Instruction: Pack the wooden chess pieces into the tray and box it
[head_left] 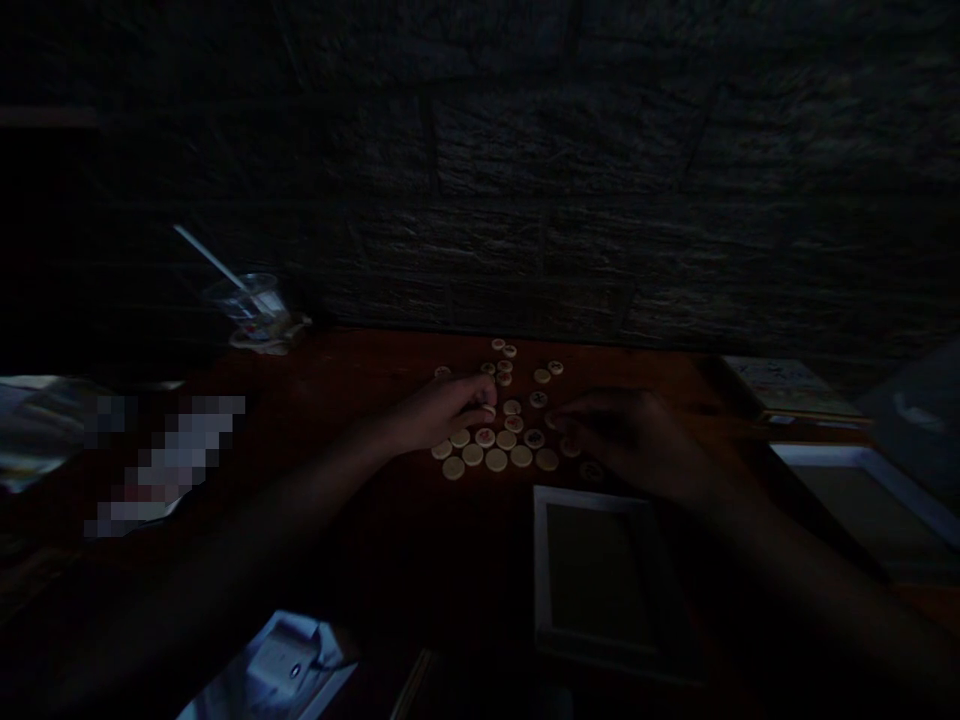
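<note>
Round, pale Chinese chess pieces (496, 460) lie in a loose cluster on the brown wooden table (360, 370), some showing red or dark characters and others blank. My left hand (446, 412) reaches in from the left, thumb and fingers closed around a Chinese chess piece (488, 411). From the right comes my right hand (634, 432), its fingertips pinched at another Chinese chess piece (551, 421) at the cluster's right side. Several pieces lie partly hidden under both hands. Dim light blurs the finger details.
Nearer me stands an open shallow box (541, 570) with a pale rim; a similar box (862, 457) and a printed lid (799, 388) are at right. A clear cup (259, 300) with a straw stands back left, before a dark stone wall (510, 150). A white package (285, 660) lies front left.
</note>
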